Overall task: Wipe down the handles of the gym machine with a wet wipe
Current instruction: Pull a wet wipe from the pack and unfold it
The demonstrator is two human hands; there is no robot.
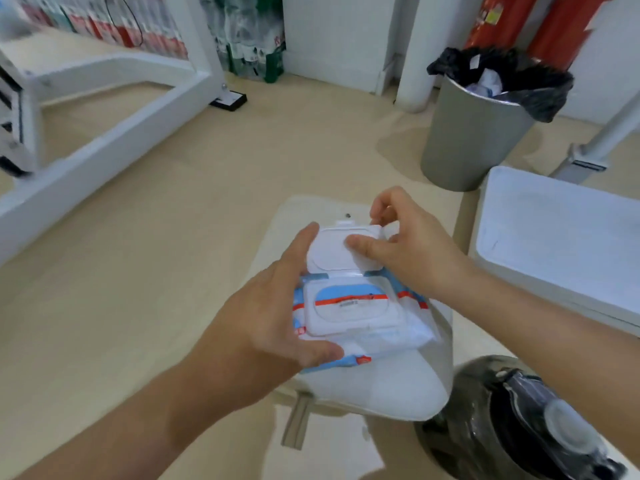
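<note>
Holding the wet wipe pack at the middle of the view, over a pale padded surface; unclear whether resting on it or lifted just clear. Gripping the pack's left edge with the left hand, thumb curled over the near corner, fingers stretched along the far side up to the hinge. Pinching the flipped-up white lid with the right hand, thumb flat on the lid's inner face, forefinger hooked behind its far right corner, other fingers curled. Showing, under the raised lid, the white rim of the opening with a blue, red and white label lying flat inside. Overhanging nothing on the near side: pack edge well inside the pad's rounded front, with a tan strap dangling below that front. Leaving wide bare floor to the left, as far as the slanted beam of a white machine frame. Crowded on the right: a white box top just beside the right forearm, its near edge running parallel to the arm, and a dark bottle near the pad's lower right corner. Beyond, a grey bin with a black liner folded over its rim, well apart from both hands.
</note>
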